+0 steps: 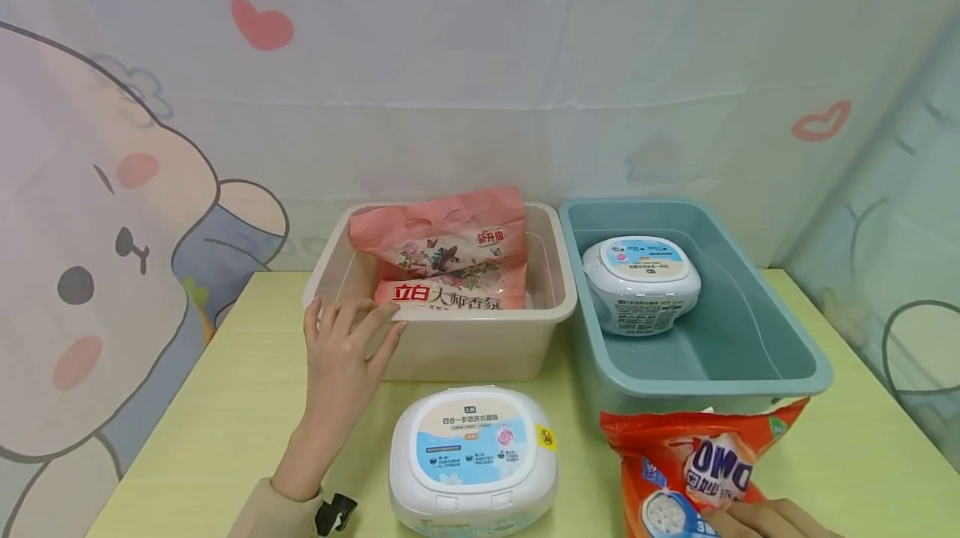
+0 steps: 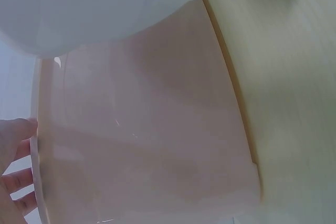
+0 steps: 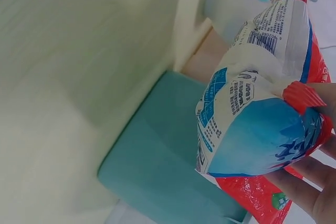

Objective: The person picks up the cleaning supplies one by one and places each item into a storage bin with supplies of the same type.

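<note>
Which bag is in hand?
The red bag, in the right hand; the pink bag sits in the cream bin.

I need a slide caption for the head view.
Left hand gripping the cream bin, right hand holding a red OMO bag in front of the teal bin.

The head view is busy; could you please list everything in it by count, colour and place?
table: 1, yellow-green, foreground
backdrop: 1, pale, cartoon-printed, behind
cream bin: 1, cream, centre
teal bin: 1, teal, right of that
pink bag: 1, pink, in cream bin
tubs: 2, white, one on table, one in teal bin
red bag: 1, red, front right
black object: 1, black, front left
sleeve: 1, beige, left arm
left hand: 1, on cream bin's rim
right hand: 1, holding red bag
</note>
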Demonstrator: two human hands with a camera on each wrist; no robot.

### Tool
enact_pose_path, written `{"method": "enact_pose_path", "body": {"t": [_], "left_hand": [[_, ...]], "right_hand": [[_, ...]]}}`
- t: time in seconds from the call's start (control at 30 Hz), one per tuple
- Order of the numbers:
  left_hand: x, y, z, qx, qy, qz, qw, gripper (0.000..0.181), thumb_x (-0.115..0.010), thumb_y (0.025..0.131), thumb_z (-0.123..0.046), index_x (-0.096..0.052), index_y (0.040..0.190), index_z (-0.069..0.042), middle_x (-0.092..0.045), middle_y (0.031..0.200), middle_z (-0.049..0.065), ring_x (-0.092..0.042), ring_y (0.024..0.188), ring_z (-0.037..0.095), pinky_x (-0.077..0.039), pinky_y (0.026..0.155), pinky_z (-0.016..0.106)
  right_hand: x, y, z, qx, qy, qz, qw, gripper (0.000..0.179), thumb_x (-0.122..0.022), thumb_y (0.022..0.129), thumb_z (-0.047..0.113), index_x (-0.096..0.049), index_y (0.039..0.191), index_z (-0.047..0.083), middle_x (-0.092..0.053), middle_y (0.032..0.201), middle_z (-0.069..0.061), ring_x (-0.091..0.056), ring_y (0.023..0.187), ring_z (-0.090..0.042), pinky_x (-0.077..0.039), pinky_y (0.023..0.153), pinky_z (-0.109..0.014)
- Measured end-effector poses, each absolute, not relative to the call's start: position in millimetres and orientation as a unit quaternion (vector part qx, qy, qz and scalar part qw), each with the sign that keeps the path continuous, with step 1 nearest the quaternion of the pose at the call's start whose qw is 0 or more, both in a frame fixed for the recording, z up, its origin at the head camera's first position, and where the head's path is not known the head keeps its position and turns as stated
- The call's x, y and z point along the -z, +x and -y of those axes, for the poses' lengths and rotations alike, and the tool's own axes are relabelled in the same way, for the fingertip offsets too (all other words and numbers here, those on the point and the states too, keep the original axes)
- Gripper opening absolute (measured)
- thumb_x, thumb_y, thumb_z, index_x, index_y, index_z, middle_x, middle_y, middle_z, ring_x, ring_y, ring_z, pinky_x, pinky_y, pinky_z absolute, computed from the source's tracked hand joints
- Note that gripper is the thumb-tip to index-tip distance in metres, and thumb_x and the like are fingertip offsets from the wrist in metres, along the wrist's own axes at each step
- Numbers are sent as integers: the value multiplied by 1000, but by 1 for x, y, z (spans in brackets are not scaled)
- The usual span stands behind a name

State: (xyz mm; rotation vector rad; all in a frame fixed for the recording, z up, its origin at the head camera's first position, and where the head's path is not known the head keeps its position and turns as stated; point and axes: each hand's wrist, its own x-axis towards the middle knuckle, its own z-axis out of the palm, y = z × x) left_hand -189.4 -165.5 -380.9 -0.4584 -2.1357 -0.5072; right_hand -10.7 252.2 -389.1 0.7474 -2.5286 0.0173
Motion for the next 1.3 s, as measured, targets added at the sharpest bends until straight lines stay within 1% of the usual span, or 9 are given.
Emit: {"method": "enact_pose_path", "body": {"t": [0.13,0.23,0.33,0.57,0.8,0.87,1.1,1.27,1.3], "left_hand": [[381,-190,166,204,-185,855,439,24,-76,79,-20,-73,100,-10,-65,97,13,-54,96,35,-26,105,66],[382,-190,165,203,-186,854,441,23,-76,79,-20,-73,100,-10,-65,97,12,-55,95,34,-27,104,66],[381,-191,165,203,-187,853,444,23,-76,79,-21,-73,99,-10,-65,96,12,-55,95,35,-27,104,66],[381,-189,165,209,-187,851,443,22,-75,79,-21,-73,99,-9,-65,96,12,-55,94,34,-27,104,66],[380,-190,164,209,-188,850,446,22,-76,79,-20,-73,99,-9,-65,96,12,-54,94,34,-27,104,66],[380,-190,164,205,-188,851,445,22,-75,80,-20,-73,99,-9,-65,96,12,-54,94,34,-27,104,66],[380,-189,164,209,-185,853,442,23,-76,80,-20,-73,100,-9,-65,97,13,-54,96,34,-27,104,66],[381,-189,164,210,-184,851,445,23,-78,78,-18,-73,99,-9,-65,96,13,-53,96,33,-27,104,66],[381,-190,164,212,-184,849,447,24,-78,77,-18,-73,99,-9,-65,96,13,-53,95,33,-27,103,66]], "right_hand": [[380,-12,-255,-6,304,919,251,72,-47,68,87,-72,104,30,-62,101,23,-55,83,1,-40,73,2],[374,-12,-255,-4,310,917,251,71,-44,70,87,-72,105,31,-63,101,24,-56,82,2,-44,71,1],[370,-11,-256,4,307,919,246,73,-46,67,88,-71,108,33,-64,102,24,-59,81,1,-47,66,-3],[363,-16,-263,6,348,904,248,72,-46,72,84,-70,111,28,-67,101,18,-60,80,-5,-44,69,1],[349,-20,-268,42,374,892,251,78,-50,67,86,-66,119,28,-66,104,17,-63,84,-5,-42,67,3],[348,-21,-272,50,375,894,241,79,-52,66,85,-65,119,28,-66,104,16,-63,84,-6,-40,66,4],[344,-25,-278,46,374,906,191,80,-47,70,82,-62,124,26,-67,105,11,-62,85,-12,-45,62,-2],[340,-27,-280,54,383,903,186,82,-50,68,82,-60,126,26,-66,106,10,-62,88,-11,-37,64,5],[338,-27,-280,55,386,903,183,82,-50,68,82,-59,128,26,-66,107,10,-61,89,-11,-37,64,4]]}}
